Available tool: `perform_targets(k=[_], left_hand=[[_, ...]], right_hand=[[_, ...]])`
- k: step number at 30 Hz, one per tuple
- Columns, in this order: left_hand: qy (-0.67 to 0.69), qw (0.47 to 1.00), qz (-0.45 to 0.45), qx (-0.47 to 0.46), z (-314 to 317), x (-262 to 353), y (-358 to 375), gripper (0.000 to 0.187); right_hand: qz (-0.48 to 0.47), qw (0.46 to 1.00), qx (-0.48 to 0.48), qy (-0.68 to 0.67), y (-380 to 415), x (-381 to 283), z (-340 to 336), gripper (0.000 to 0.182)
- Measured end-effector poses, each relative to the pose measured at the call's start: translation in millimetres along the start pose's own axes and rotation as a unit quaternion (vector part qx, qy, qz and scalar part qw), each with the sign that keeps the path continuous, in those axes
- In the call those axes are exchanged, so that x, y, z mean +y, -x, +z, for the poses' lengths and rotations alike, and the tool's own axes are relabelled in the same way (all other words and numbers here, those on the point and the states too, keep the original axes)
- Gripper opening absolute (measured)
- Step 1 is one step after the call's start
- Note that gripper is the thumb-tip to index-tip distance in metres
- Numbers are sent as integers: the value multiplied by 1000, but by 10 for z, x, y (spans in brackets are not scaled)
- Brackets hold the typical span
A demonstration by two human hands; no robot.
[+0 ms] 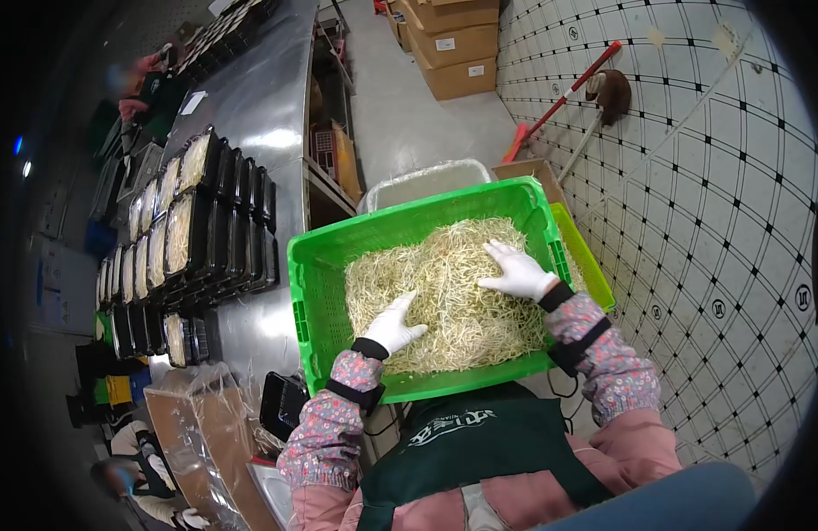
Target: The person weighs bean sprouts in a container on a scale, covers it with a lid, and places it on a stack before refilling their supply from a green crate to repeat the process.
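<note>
A large green plastic crate (418, 221) in front of me holds a thick heap of bean sprouts (453, 292). My left hand (394, 329), in a white glove, lies on the near left part of the heap with thumb and fingers apart. On the right side of the sprouts rests my right hand (518, 273), gloved too, its fingers spread. Neither hand has closed around anything. Where the fingertips meet the sprouts, they may be partly sunk in.
Stacked black trays (196, 230) of pale food stand on the steel table (258, 106) at left. A yellow-green crate (586, 257) sits beyond the green one. Cardboard boxes (453, 53) and a red-handled tool (572, 88) are farther off. Two other people are at left.
</note>
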State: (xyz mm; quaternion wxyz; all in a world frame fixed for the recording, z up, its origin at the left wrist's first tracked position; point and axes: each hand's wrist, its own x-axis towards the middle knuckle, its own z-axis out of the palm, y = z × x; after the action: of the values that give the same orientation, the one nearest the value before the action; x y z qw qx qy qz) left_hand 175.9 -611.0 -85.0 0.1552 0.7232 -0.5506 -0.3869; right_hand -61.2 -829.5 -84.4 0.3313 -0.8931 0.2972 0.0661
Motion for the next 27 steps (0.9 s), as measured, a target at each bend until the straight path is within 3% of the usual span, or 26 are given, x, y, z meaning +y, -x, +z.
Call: perform_targets(k=[5, 7, 10, 11, 13, 16, 22, 25, 27], left_hand=[[-60, 996, 9, -65, 155, -179, -771, 99], [-73, 996, 37, -17, 329, -210, -1037, 109], [-60, 996, 58, 17, 599, -181, -1213, 117], [-31, 999, 37, 10, 685, -150, -1205, 115], [25, 1000, 11, 1, 807, -106, -1107, 109], [48, 997, 58, -30, 799, -35, -740, 101], [52, 988, 106, -97, 767, -67, -292, 104], [-7, 993, 115, -4, 654, 48, -406, 119], [0, 992, 117, -41, 668, 71, -564, 121]], right_hand=[[86, 991, -67, 73, -599, 238, 344, 110], [107, 988, -44, 100, -659, 271, 557, 119], [96, 990, -33, 95, -587, 204, 661, 116], [73, 994, 16, 80, -538, 218, 714, 107], [74, 995, 6, 68, -408, 217, 815, 101], [18, 999, -37, 25, -103, 95, 760, 84], [-38, 997, -44, 44, 465, -66, 798, 95], [-60, 997, -28, 51, 410, -36, 865, 97], [-66, 995, -15, 67, 411, -48, 877, 98]])
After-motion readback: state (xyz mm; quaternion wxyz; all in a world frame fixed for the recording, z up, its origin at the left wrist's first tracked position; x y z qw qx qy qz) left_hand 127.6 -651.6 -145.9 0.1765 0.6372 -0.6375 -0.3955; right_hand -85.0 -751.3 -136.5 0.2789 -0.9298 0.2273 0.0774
